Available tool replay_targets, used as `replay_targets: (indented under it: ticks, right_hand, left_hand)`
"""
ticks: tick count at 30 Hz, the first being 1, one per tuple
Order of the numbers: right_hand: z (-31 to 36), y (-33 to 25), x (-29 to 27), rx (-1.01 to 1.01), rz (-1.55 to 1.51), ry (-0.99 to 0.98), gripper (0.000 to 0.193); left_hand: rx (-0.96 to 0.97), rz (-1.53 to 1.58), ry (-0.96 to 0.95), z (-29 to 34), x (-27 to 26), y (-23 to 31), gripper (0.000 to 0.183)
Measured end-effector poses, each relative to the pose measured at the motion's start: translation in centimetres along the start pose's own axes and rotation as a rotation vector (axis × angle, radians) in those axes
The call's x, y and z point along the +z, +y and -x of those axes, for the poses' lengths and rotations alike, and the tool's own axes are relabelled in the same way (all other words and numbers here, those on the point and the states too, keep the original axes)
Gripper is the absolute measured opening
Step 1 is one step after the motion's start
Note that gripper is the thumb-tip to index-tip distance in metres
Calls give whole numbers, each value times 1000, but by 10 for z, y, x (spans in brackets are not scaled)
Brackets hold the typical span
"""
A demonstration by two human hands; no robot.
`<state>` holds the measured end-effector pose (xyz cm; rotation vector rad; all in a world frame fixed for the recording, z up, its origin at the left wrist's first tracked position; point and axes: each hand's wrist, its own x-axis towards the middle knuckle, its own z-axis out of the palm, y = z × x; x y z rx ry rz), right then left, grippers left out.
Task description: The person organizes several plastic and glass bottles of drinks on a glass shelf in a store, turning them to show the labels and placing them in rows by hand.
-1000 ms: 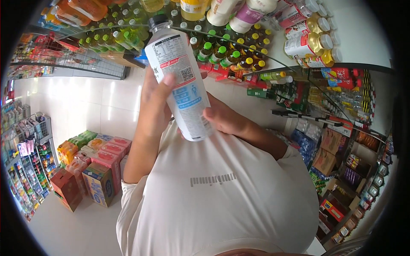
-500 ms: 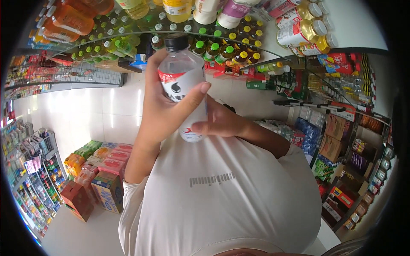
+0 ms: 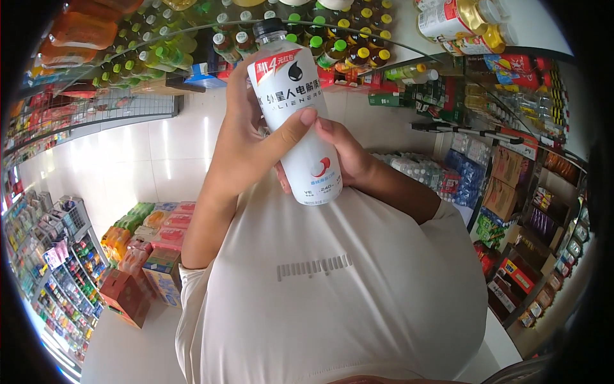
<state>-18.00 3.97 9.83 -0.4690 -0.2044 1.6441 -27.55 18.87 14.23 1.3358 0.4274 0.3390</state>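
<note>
A white drink bottle (image 3: 299, 121) with a black cap is held up in front of my chest, its printed label facing me. The cap end points away and leans slightly left. My left hand (image 3: 252, 137) grips the bottle's left side, its thumb lying across the label and the other fingers behind. On the lower right side, my right hand (image 3: 345, 150) holds the bottle too; some of its fingers are hidden behind it.
Rows of bottles with green and yellow caps (image 3: 336, 48) fill the shelf ahead. Shrink-wrapped packs (image 3: 173, 233) and a brown-red carton (image 3: 126, 296) stand on the floor to the left. Right of me are stacked cartons (image 3: 502, 192) and bundled water bottles (image 3: 416, 171). A wire rack (image 3: 70, 214) stands far left.
The bottle has turned in my hands so its label now faces me more fully, and its base has shifted right. My right hand has moved up and right along it.
</note>
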Motion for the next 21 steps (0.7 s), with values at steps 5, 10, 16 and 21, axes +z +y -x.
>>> replay_targets:
  ticks: [5, 10, 16, 21]
  right_hand:
    - [3, 4, -5, 12, 20, 39, 66]
    - [5, 6, -9, 18, -29, 35, 66]
    - [4, 7, -12, 24, -72, 28, 68]
    - [-2, 9, -12, 37, -129, 116, 82]
  left_hand:
    - [-12, -14, -2, 2, 2, -5, 86]
    - [-43, -20, -9, 6, 6, -7, 83]
    - [-52, -34, -8, 9, 6, -9, 72]
    - [-60, -68, 7, 14, 1, -10, 73]
